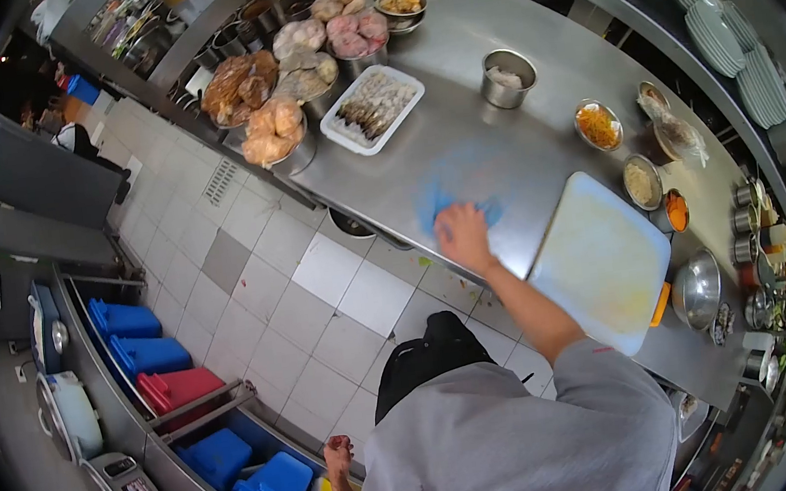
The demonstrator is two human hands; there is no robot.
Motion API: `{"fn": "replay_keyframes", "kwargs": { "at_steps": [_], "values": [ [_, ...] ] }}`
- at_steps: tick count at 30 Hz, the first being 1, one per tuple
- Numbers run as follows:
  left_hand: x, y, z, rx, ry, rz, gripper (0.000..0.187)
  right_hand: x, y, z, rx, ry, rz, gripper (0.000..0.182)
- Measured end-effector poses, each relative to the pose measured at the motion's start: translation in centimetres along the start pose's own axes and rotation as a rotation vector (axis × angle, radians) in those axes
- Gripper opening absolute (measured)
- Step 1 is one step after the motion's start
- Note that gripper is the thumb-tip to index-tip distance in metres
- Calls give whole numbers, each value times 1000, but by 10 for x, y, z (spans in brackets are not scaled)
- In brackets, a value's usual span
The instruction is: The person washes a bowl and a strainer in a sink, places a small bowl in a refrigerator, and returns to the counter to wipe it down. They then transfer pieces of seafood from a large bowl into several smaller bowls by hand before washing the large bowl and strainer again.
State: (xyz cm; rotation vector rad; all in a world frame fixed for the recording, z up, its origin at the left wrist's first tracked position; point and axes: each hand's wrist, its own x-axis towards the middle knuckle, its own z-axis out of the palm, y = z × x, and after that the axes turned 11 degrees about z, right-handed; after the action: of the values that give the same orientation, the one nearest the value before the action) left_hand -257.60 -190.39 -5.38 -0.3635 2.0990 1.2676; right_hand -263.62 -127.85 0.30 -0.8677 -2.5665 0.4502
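My right hand (pixel 463 236) is closed over a blue cloth (pixel 446 202) on the steel worktable (pixel 373 199), near its front edge. The cloth is smeared by motion and partly covered by my fingers. Down by my side, away from the table, hangs my left hand (pixel 338 455) with its fingers curled in; I see nothing in it. Right of the cloth lies a white cutting board (pixel 598 261). A metal bowl with pale contents (pixel 508 77) stands behind the cloth, and a white tray of shrimp (pixel 373 109) sits to the left.
Bagged food (pixel 273 131) in metal containers crowds the table's left end. Along the right stand a bowl of shredded orange food (pixel 599 126), a bowl of pale grains (pixel 641 182) and a large steel bowl (pixel 697 290). Stacked plates (pixel 714 39) fill a shelf. Blue bins (pixel 274 490) stand behind me.
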Motion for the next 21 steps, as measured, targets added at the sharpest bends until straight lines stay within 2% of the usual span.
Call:
{"fn": "replay_keyframes", "kwargs": {
  "at_steps": [2, 5, 7, 9, 11, 13, 16, 18, 19, 21],
  "values": [
    [14, 13, 9, 62, -20, 27, 9, -22, -15, -15, 67, -87, -128, 16],
    [36, 26, 17, 48, -61, 20, 8, -9, 15, -20, -13, -30, -88, 18],
    [55, 34, 20, 78, -62, 7, 8, 19, 40, -35, -101, 52, 62, 20],
    [73, 33, 20, 113, -36, -13, 8, 58, 74, -44, -244, -58, 300, 28],
    [77, 38, 18, 106, -34, -7, 8, 105, 105, -50, -174, 156, 396, 38],
    [85, 39, 21, 114, -75, -17, 7, 155, 112, -70, 348, 190, 597, 56],
    [104, 36, 15, 253, -172, -14, 7, 214, 155, -40, 151, 294, 514, 67],
    [120, 38, 8, 265, -234, 41, 8, 224, 157, -28, 148, 276, 559, 60],
    [130, 41, 2, 239, -221, -3, 9, 224, 156, -23, 141, 263, 586, 57],
    [151, 47, -4, 181, -202, -100, 9, 213, 151, -4, 115, 409, 524, 47]
  ]
}}
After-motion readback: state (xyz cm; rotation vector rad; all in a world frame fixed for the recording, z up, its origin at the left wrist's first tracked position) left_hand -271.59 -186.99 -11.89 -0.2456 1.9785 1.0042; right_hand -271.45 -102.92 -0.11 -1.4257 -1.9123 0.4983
